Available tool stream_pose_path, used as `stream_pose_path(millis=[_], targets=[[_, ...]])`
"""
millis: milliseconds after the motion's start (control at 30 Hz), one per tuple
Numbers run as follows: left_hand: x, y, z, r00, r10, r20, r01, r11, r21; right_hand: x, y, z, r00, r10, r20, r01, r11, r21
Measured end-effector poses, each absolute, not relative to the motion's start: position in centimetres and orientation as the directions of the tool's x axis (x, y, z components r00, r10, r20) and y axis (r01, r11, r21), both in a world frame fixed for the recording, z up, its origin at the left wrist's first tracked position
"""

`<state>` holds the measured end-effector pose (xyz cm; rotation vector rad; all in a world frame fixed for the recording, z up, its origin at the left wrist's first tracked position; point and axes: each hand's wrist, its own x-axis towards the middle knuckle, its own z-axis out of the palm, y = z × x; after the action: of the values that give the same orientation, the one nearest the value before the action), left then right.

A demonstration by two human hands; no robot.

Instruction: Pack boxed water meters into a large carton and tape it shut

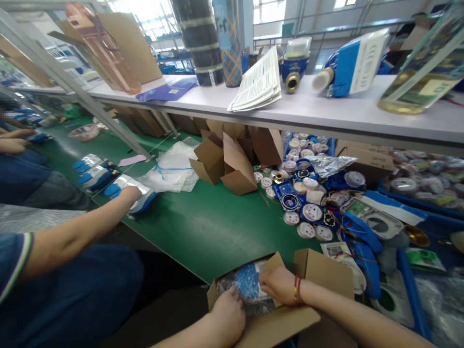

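Observation:
An open cardboard box (pixel 319 270) sits at the near edge of the green belt (pixel 210 227). Inside it lies a blue meter in a bubble-plastic bag (pixel 246 282). My left hand (pixel 226 316) is curled over the near side of the bag, at the box's front wall. My right hand (pixel 279 286), with a red cord at the wrist, grips the bag's right side between the box flaps. Both hands are inside the box opening.
A co-worker's hand (pixel 129 193) rests on a bagged meter (pixel 145 200) on the belt at left, with more bagged meters (pixel 94 171) behind. Folded cartons (pixel 232 162) and plastic bags (pixel 170 169) lie mid-belt. Blue trays of round dials (pixel 308 203) stand right. A shelf (pixel 319 113) overhangs with booklets (pixel 259 82).

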<state>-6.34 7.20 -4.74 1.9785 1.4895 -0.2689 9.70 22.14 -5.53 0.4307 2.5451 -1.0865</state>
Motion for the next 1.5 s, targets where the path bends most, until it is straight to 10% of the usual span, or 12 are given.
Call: stream_pose_path(millis=[167, 300, 600, 733, 833, 1000, 1233, 1500], targets=[[-10.1, 5.6, 1.9, -0.072, 0.997, -0.04, 0.918, 0.082, 0.387, 12.6, 25.1, -4.1, -0.944, -0.134, -0.302, 0.216, 0.441, -0.871], [-7.9, 7.5, -0.7, 0.012, 0.976, -0.217, 0.648, 0.158, 0.745, 13.0, 26.2, -3.5, -0.938, -0.251, -0.238, 0.154, 0.313, -0.937], [-10.2, 2.9, -2.4, 0.364, 0.889, -0.278, 0.271, 0.185, 0.945, 16.7, 26.6, -0.2, -0.875, -0.135, -0.466, 0.447, 0.145, -0.882], [-10.5, 2.7, -3.5, -0.215, 0.863, -0.457, 0.337, 0.505, 0.795, 15.4, 24.9, -3.9, -0.687, 0.467, -0.557, 0.707, 0.252, -0.661], [-9.9, 5.3, -5.6, -0.587, 0.809, -0.044, 0.664, 0.511, 0.545, 13.1, 23.6, -6.3, -0.639, 0.746, -0.188, 0.705, 0.469, -0.533], [-9.1, 8.6, -7.0, -0.079, 0.997, 0.011, 0.945, 0.071, 0.319, 10.5, 22.7, -6.7, -0.853, 0.519, -0.054, 0.507, 0.798, -0.326], [-8.6, 8.2, -4.0, -0.185, 0.98, 0.073, 0.886, 0.134, 0.443, 11.1, 22.5, -2.1, -0.849, 0.518, -0.104, 0.51, 0.754, -0.414], [-9.3, 8.9, -6.9, -0.008, 0.998, 0.061, 0.987, -0.002, 0.159, 10.6, 23.7, -3.7, -0.915, 0.393, -0.091, 0.399, 0.85, -0.344]])
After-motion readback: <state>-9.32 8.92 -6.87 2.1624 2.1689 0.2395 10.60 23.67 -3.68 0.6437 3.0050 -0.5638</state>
